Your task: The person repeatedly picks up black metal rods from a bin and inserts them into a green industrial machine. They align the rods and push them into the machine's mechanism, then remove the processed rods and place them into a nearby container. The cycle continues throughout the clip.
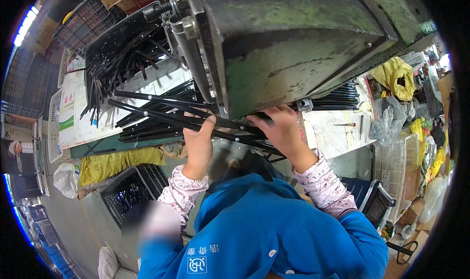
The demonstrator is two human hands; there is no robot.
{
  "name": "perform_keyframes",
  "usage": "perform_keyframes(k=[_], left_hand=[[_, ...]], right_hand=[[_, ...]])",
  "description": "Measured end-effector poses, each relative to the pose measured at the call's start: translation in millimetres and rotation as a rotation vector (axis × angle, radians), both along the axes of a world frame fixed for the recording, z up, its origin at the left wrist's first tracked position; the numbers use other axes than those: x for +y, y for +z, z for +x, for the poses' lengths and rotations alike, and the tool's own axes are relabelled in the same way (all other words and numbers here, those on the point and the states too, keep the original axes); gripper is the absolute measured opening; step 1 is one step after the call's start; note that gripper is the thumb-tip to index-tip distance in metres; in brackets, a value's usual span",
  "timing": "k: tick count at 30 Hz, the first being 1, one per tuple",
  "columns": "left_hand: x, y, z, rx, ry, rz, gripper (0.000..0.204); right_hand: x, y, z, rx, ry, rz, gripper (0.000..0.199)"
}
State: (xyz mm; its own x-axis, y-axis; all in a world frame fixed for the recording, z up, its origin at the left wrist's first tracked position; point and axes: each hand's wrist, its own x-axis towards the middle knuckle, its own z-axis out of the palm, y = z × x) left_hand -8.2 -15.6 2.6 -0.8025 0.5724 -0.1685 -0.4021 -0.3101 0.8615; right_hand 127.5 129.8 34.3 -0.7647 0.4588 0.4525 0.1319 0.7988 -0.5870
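Head view: left hand (198, 142) grasps slender black rods (166, 119); right hand (281, 132) sits near green metal machine (279, 63), grip unclear.

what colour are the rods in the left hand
Black rods with silvery dots; best in the head view.

Two hands (198, 144) (286, 132) — one machine (289, 58), one screwdriver (350, 124), and black rods (169, 118) too many to count.
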Motion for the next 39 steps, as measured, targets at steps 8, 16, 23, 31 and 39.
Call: perform_keyframes(k=[8, 16, 23, 31, 39], left_hand=[[4, 12, -9, -0.135, -0.040, -0.022, 0.016], [3, 0, -10, -0.069, -0.067, 0.014, 0.022], [11, 6, -19, -0.391, -0.060, -0.011, 0.009], [28, -15, -12, -0.055, 0.076, 0.045, 0.029], [-70, -118, -113, -0.102, 0.530, -0.340, 0.039]], right_hand=[[10, -6, -10, 0.028, -0.010, 0.251, 0.017], [1, 15, -2, -0.101, 0.025, 0.089, 0.027], [53, -15, 3, -0.309, 0.340, -0.323, 0.041], [99, -149, -14, -0.410, -0.011, -0.187, 0.036], [98, -176, -24, -0.383, -0.108, -0.051, 0.031]])
